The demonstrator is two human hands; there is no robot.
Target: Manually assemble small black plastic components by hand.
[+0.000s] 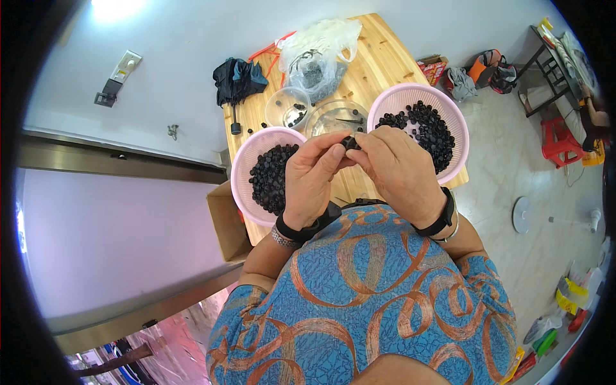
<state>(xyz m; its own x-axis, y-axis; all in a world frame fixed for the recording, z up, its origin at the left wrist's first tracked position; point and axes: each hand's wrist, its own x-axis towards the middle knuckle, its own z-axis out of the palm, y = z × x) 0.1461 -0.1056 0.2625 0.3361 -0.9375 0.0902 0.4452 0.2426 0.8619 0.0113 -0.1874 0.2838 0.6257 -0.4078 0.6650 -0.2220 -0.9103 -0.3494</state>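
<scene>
Centrally: both hands (359, 168) pinch small black part (350, 142) | pink baskets (449, 115) flank, possibly hiding table.

I'm sitting in what looks like a small home workshop: a plain wooden table (378, 51) against a white wall, two pink baskets (410, 96) heaped with small black parts, a bare tiled floor (513, 179), red plastic stools (558, 138) and scattered clutter alongside.

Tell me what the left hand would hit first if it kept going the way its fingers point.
The left hand points up-right at the small black part pinched between both hands, so it meets that, then the right hand's fingertips. Depth is hard to judge.
</scene>
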